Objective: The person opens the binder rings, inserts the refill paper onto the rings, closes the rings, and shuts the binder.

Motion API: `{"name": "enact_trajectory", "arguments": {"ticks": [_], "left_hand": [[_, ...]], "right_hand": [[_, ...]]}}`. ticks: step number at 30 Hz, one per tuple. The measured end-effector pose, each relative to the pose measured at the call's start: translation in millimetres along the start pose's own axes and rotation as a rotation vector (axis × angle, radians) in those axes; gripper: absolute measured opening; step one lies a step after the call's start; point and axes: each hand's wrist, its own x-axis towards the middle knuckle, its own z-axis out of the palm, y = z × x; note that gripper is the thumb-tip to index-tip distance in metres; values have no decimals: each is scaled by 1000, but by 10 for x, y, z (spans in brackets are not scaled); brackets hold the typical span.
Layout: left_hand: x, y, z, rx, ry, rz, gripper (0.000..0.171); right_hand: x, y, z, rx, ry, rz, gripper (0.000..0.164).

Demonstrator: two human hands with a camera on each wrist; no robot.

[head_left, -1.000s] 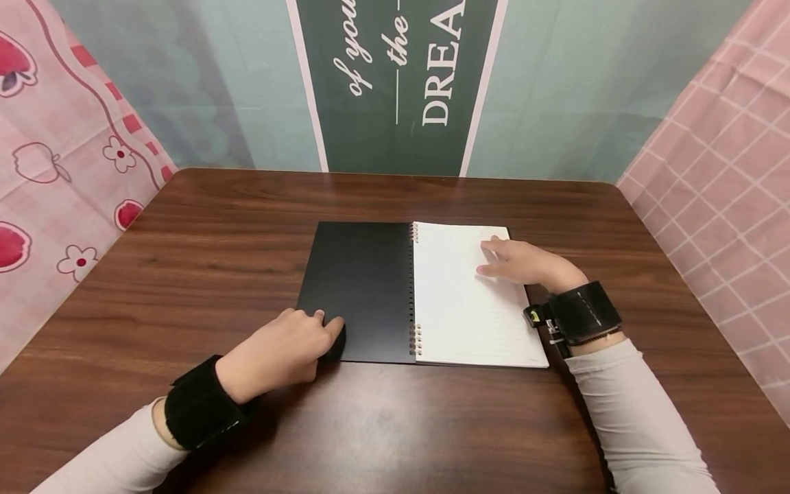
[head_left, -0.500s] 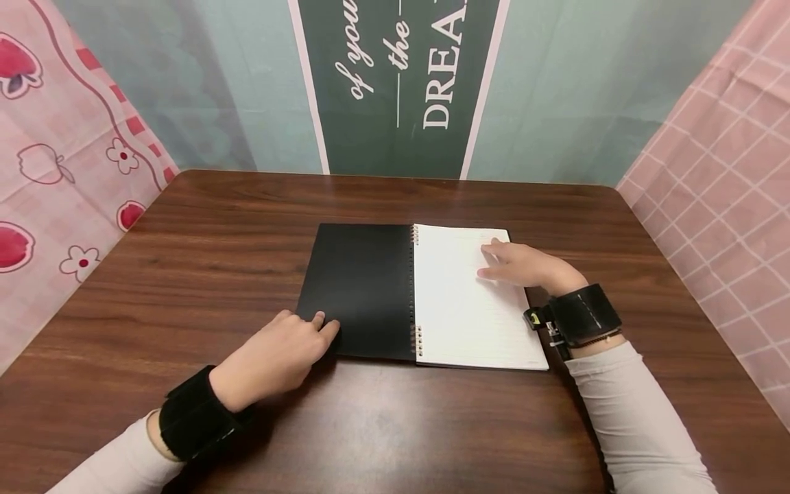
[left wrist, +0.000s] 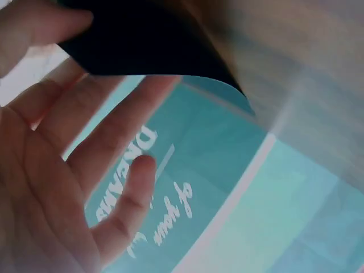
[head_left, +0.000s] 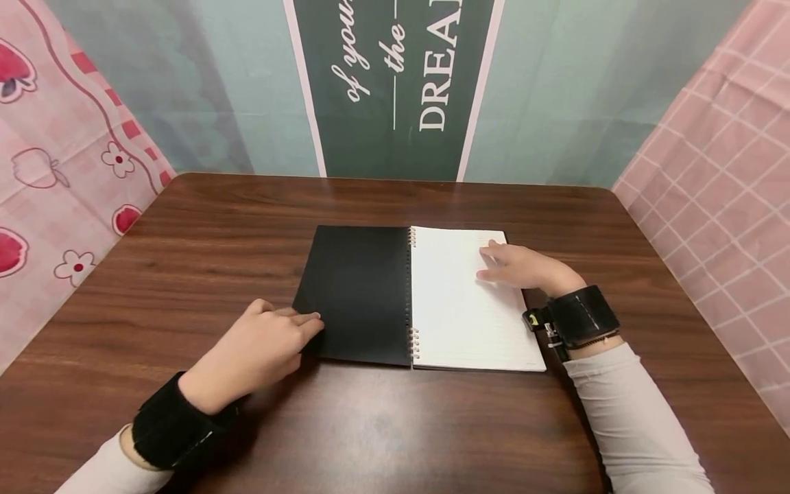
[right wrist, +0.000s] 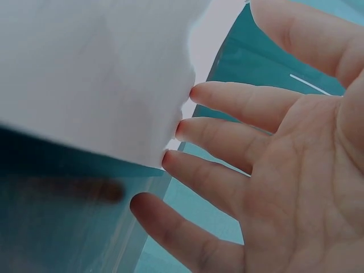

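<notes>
A spiral notebook lies spread on the table, with its black cover [head_left: 358, 288] to the left and a white lined page [head_left: 457, 315] to the right. At the cover's near left corner is my left hand [head_left: 253, 357]. In the left wrist view, its thumb lies on one face of the black cover [left wrist: 142, 40] and fingers pass behind the other, and the sheet bends. My right hand [head_left: 524, 266] rests on the page's upper right part with fingers spread. Several fingertips of the right hand [right wrist: 273, 153] touch the paper [right wrist: 96, 74] in the right wrist view.
The brown wooden table [head_left: 370, 425] extends around the notebook. A teal cloth with a dark green lettered panel [head_left: 395, 89] hangs behind it. Pink patterned cloths flank both sides, a fruit print [head_left: 55, 165] left and a grid print [head_left: 722, 178] right. Black bands circle both wrists.
My left hand has moved left and slightly toward the near edge, from over the cover's near part to its left corner. The right hand stays in place on the page.
</notes>
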Motion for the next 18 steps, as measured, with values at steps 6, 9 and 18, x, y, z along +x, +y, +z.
{"name": "enact_trajectory", "arguments": {"ticks": [6,9,18], "left_hand": [[-88,-96,-104,-59,-6,-53,44],[-127,-113,-138,-56,7,-60,44],[-214,-141,-163,-34,66,-72,34]], "right_hand": [[0,2,-6,-7,0,12,69],[-6,3,-12,-7,2,13,69],[0,-8,-2,-14,2,11,69]]}}
